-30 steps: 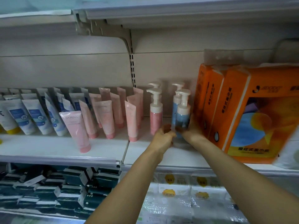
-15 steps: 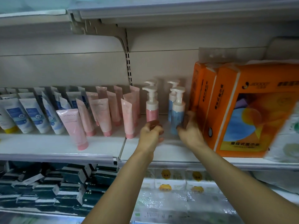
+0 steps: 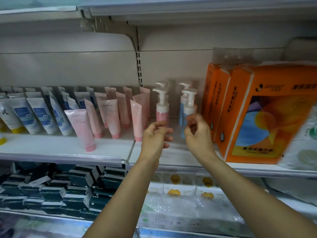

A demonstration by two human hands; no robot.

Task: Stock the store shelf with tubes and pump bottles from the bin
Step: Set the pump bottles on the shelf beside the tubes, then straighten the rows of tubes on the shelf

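Note:
On the white shelf (image 3: 68,148) stand pink pump bottles (image 3: 162,110) and, to their right, blue pump bottles (image 3: 187,109). Pink tubes (image 3: 109,117) and white-and-blue tubes (image 3: 39,117) fill the shelf to the left. My left hand (image 3: 156,136) hovers just in front of the pink pump bottle, fingers loosely curled, holding nothing. My right hand (image 3: 197,133) hovers in front of the front blue pump bottle and partly hides it, fingers loosely curled and empty. The bin is out of view.
A large orange tissue pack (image 3: 257,109) stands right of the blue bottles, close to my right hand. A white printed pack (image 3: 303,143) lies at the far right. Dark green boxes (image 3: 60,186) and wrapped white packs (image 3: 180,194) fill the shelf below.
Both hands have let go of the pump bottles and drawn back a little toward me. The blue and pink bottles now stand free on the shelf.

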